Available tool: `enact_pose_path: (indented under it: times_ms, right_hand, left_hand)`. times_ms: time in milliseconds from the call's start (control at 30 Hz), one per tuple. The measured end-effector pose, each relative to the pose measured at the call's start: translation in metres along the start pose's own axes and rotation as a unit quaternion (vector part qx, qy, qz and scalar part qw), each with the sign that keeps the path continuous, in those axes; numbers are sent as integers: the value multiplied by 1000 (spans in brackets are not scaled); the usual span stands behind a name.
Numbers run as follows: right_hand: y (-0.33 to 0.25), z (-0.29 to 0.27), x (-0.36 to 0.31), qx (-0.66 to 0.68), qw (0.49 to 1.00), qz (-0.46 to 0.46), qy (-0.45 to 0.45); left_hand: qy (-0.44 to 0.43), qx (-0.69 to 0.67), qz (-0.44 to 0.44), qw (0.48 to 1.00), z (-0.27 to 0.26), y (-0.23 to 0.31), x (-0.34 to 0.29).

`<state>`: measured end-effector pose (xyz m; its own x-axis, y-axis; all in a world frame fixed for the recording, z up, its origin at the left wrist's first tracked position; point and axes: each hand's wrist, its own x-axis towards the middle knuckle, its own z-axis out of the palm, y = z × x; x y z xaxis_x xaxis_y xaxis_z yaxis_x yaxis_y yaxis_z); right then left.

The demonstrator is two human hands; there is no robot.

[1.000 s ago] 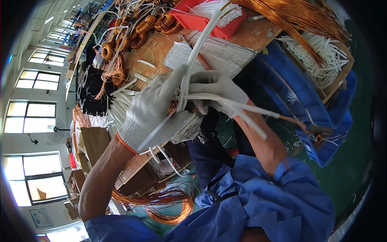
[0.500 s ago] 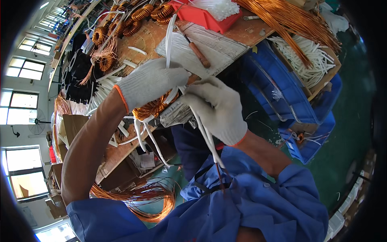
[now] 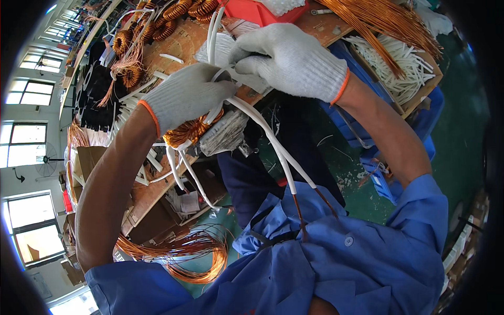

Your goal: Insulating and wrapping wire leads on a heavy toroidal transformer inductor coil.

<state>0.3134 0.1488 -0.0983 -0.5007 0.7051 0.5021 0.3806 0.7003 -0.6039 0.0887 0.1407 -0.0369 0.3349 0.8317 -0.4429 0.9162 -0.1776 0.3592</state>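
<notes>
Strip (image 3: 219,72) in left hand (image 3: 186,94), coil (image 3: 185,134) beneath

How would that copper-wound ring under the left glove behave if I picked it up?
The copper-wound ring below the left hand is probably heavy for its size, given its closely packed copper-coloured turns. It likely keeps its shape, since the winding looks tight. The white sleeves hanging beneath might swing or snag, being long and bent.

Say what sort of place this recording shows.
Probably a coil-winding workshop or factory: copper-wound rings lie on a wooden bench, a bundle of copper wire rests at its far side, and another wound coil sits below the gloved left hand.
</notes>
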Motion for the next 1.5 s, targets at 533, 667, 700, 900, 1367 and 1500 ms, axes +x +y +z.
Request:
enact_pose_path:
  times_ms: [533, 667, 700, 900, 1367, 1500]
  right_hand:
    - [21, 52, -32, 419, 894, 158, -13]
    - [5, 50, -41, 445, 853, 269, -48]
    - [0, 53, -39, 447, 853, 267, -43]
    - [0, 61, -41, 507, 814, 278, -51]
    - [-3, 105, -99, 36, 957, 238, 161]
    - [-48, 99, -76, 299, 903, 69, 302]
  left_hand:
    - [-4, -21, 5, 1000, 0, -7, -1]
    - [25, 5, -18, 999, -3, 10, -2]
    - [32, 4, -33, 999, -5, 10, -4]
    - [39, -16, -39, 998, -2, 4, -5]
    - [21, -49, -11, 998, -6, -4, 1]
    - [-32, -214, -57, 975, -11, -6, 21]
